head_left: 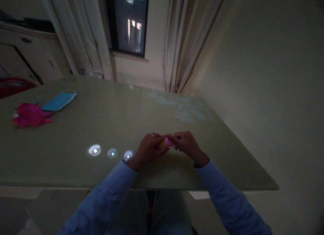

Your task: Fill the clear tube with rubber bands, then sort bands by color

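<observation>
Over the surface (106,120), I see the left hand (150,148) gripping the yellow end of a small pink-and-yellow object (168,142) between both hands; the right hand (186,144) pinches its pink end.

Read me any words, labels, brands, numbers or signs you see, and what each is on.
There are none I can read.
Small pink-and-yellow item between the left hand and right hand: too small and blurred to tell.
Blue face mask, pink crumpled thing: no lettering visible.
</observation>
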`<action>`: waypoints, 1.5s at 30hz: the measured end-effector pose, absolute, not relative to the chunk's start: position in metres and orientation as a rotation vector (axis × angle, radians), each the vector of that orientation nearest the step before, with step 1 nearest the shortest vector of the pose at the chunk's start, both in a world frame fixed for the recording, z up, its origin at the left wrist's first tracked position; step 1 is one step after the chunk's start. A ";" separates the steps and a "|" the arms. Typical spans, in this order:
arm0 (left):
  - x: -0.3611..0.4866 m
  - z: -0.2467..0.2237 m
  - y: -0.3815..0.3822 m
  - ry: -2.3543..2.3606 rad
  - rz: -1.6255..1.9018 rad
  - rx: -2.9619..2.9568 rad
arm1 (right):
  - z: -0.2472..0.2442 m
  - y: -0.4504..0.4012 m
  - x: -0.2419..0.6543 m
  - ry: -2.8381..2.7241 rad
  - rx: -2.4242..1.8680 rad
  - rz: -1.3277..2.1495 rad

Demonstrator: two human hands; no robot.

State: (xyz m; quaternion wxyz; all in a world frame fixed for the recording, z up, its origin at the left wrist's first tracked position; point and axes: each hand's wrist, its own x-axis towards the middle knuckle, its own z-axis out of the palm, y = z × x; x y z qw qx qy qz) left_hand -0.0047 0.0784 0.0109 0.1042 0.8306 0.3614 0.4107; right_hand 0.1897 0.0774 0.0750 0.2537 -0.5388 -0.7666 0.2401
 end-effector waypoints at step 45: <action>-0.009 0.010 0.077 1.122 1.243 2.178 | 0.081 0.070 0.199 -2.448 -0.940 0.431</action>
